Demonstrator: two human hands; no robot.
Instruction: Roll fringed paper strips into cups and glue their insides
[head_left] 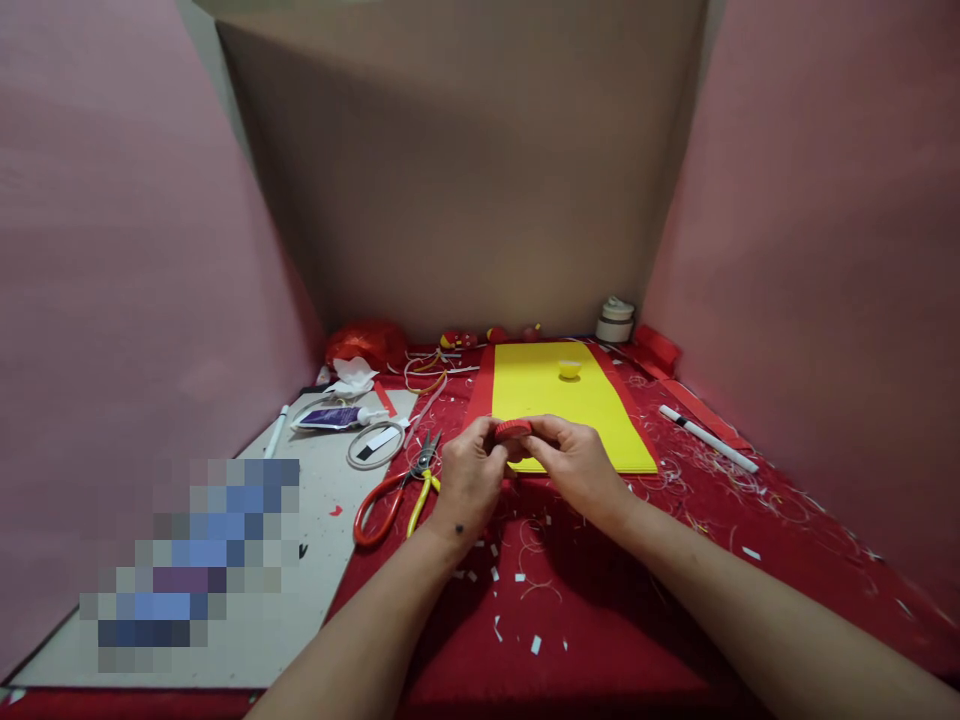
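Near the middle of the view, a small red ridged round piece point(514, 430) is held between both hands. My left hand point(474, 470) grips its left side with bent fingers, and my right hand point(574, 462) pinches its right side. The underside of the piece is partly hidden by the fingers. Behind the hands lie yellow sheets point(566, 410) on a red sheet point(481, 390), with a small yellow cup-shaped piece point(570, 370) on top. Scissors with red handles point(379, 510) and a yellow-handled tool point(420, 505) lie just left of my left hand.
A grey board point(300, 570) at left carries a purple-and-white tube point(330, 418), a wire coil point(352, 455) and crumpled tissue point(352, 376). At right are a white marker point(709, 438) and red strips point(705, 410). A white container point(615, 322) stands behind. Scraps litter the red cloth point(555, 620).
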